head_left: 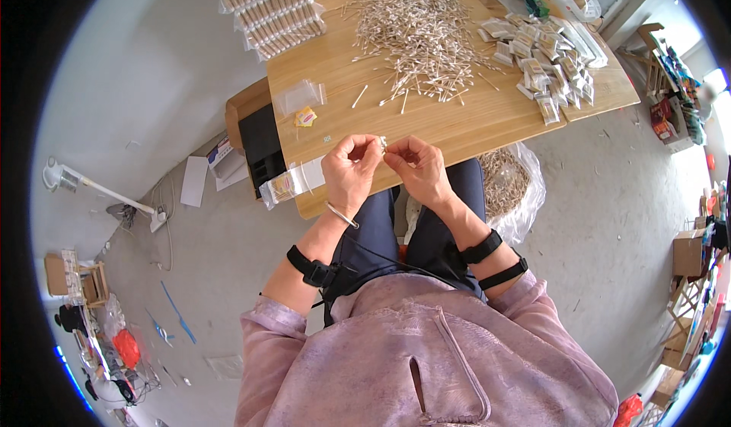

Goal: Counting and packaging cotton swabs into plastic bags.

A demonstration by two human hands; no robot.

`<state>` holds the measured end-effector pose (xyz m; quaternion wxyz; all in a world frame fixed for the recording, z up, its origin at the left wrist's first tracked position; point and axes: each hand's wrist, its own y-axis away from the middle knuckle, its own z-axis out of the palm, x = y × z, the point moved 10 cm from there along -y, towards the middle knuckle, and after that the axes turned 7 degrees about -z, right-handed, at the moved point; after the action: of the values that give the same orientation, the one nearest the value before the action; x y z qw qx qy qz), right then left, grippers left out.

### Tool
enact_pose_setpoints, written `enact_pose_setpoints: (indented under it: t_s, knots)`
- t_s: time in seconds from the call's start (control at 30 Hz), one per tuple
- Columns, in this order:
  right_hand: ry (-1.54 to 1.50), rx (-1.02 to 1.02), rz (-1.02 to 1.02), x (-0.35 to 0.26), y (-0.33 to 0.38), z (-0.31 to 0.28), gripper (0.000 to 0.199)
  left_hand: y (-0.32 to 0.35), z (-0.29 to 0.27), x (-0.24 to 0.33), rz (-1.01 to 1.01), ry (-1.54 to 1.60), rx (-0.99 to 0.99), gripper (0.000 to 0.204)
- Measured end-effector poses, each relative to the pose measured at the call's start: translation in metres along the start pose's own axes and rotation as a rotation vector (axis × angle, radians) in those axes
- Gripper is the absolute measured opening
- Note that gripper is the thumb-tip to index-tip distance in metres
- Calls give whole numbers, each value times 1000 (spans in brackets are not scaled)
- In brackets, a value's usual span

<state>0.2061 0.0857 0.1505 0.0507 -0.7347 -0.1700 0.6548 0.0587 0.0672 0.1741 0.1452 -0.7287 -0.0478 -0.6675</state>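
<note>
Over the near edge of the wooden table (pixel 335 84), my two hands meet with their fingertips close together. My left hand (pixel 355 170) is closed around a small bunch of cotton swabs, whose white tips (pixel 383 144) show between the hands. Pinched fingers of my right hand (pixel 421 170) touch the same bunch from the right; most of it is hidden by the fingers. Beyond the hands lies a large heap of loose cotton swabs (pixel 415 35), with a few single swabs (pixel 360 96) strayed toward me. Left of them are clear plastic bags (pixel 301 97) and small yellow cards (pixel 305 117).
Filled small packets (pixel 544 54) are piled at the right of the table. Rows of packed swabs (pixel 266 8) stand at the far left. A clear bag of swabs (pixel 506 187) sits below the table by my right knee. A filled packet (pixel 283 187) lies at the near left corner.
</note>
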Motion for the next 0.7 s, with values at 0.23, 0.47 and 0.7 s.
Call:
enact_pose_setpoints:
  t_s: [0.23,0.47,0.7]
  knots:
    - [112,-14,-70,-14,-1,-2,12,-4,-1,4,48,-118,-18,10]
    - [-279,-55,94,13,3,13,9,-2,3,-2,-19,12,-26,8]
    - [-432,-84,165,15,6,17,7,1,7,-4,-96,179,-74,10]
